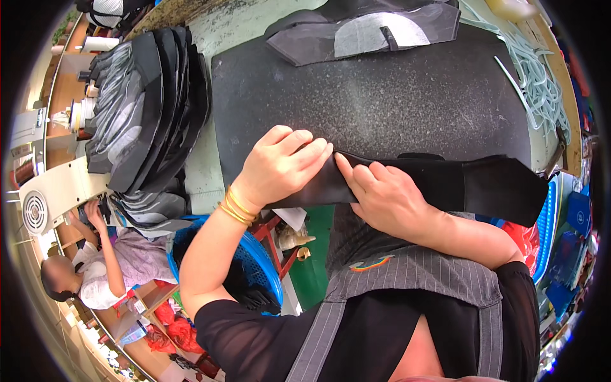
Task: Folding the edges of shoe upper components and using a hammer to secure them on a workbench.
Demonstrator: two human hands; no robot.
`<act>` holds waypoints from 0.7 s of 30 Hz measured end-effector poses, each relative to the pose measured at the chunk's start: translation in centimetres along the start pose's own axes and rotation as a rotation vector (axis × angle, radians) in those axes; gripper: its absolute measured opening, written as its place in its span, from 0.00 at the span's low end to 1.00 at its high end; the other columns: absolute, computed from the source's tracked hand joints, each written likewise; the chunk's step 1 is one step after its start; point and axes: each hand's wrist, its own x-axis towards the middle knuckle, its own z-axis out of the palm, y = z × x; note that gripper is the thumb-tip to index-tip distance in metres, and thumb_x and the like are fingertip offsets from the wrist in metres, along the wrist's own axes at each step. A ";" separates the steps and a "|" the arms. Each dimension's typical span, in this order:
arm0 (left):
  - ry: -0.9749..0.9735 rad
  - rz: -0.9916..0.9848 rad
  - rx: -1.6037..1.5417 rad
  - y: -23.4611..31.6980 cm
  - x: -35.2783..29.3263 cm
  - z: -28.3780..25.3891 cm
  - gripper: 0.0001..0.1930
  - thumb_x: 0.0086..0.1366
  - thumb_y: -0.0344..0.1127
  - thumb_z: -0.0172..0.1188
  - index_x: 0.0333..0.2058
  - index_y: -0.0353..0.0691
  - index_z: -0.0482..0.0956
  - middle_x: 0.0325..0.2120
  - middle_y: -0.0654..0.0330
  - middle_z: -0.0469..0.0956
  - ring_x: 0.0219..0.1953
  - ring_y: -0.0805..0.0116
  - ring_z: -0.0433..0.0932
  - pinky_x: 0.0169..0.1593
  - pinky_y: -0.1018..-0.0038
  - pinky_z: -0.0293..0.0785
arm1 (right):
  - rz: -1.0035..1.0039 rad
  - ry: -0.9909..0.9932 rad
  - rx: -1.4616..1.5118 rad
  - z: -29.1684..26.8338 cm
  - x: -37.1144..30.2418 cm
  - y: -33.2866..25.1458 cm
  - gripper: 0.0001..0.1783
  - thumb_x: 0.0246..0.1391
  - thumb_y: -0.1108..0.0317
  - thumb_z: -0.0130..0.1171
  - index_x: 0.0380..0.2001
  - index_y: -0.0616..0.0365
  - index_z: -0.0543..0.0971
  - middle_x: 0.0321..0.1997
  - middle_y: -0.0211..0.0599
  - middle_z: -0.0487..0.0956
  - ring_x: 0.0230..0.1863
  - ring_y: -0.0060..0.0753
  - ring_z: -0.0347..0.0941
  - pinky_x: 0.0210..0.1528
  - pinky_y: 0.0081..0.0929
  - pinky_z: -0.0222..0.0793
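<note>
A long black fabric piece (pixel 484 184) lies across the near edge of a dark speckled work mat (pixel 382 95). My left hand (pixel 280 165), with gold bangles at the wrist, presses flat on the piece's left end. Beside it, my right hand (pixel 385 197) pinches the fabric's upper edge with thumb and fingers. The two hands nearly touch. The right end of the piece sticks out past my right forearm.
A fanned stack of black and grey cut pieces (pixel 146 108) sits left of the mat. More cut pieces (pixel 369 28) lie at the far edge, pale cords (pixel 541 83) at right. A blue basket (pixel 254 267) stands below. Another person (pixel 95 267) works at lower left.
</note>
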 end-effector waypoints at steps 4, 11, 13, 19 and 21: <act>-0.153 -0.162 0.085 1.5 -1.2 -0.9 0.19 0.54 0.35 0.59 0.46 0.43 0.83 0.43 0.63 0.80 0.42 0.64 0.77 0.44 0.68 0.73 | 0.103 -0.079 -0.011 -0.4 1.4 -1.1 0.50 0.37 0.56 0.71 0.66 0.63 0.67 0.34 0.29 0.68 0.31 0.27 0.68 0.33 0.26 0.70; -0.059 -0.471 -0.121 8.1 0.7 -1.5 0.29 0.53 0.40 0.66 0.51 0.27 0.76 0.53 0.45 0.77 0.52 0.47 0.79 0.56 0.57 0.76 | -0.134 0.165 -0.170 -2.9 -3.2 1.3 0.24 0.39 0.71 0.60 0.45 0.66 0.81 0.35 0.33 0.74 0.36 0.31 0.74 0.35 0.26 0.74; -0.075 -0.455 -0.485 9.8 1.4 -0.2 0.35 0.57 0.47 0.68 0.56 0.27 0.73 0.62 0.41 0.69 0.64 0.45 0.69 0.65 0.55 0.66 | -0.168 0.168 -0.201 -3.2 -5.2 2.0 0.23 0.39 0.72 0.60 0.43 0.67 0.81 0.38 0.36 0.77 0.39 0.33 0.76 0.37 0.26 0.76; -0.211 -0.276 -0.509 10.6 0.1 1.8 0.30 0.62 0.45 0.63 0.62 0.46 0.73 0.67 0.63 0.66 0.70 0.53 0.62 0.70 0.57 0.57 | -0.343 0.223 -0.195 -4.2 -7.5 4.5 0.18 0.40 0.69 0.62 0.38 0.66 0.82 0.36 0.37 0.78 0.40 0.34 0.77 0.45 0.28 0.78; -0.141 -0.291 -0.446 11.0 0.8 1.8 0.27 0.60 0.43 0.64 0.59 0.45 0.76 0.65 0.63 0.70 0.68 0.52 0.65 0.69 0.56 0.60 | -0.383 0.185 -0.210 -4.3 -7.4 4.9 0.17 0.40 0.69 0.63 0.36 0.65 0.81 0.35 0.37 0.77 0.38 0.33 0.76 0.42 0.27 0.76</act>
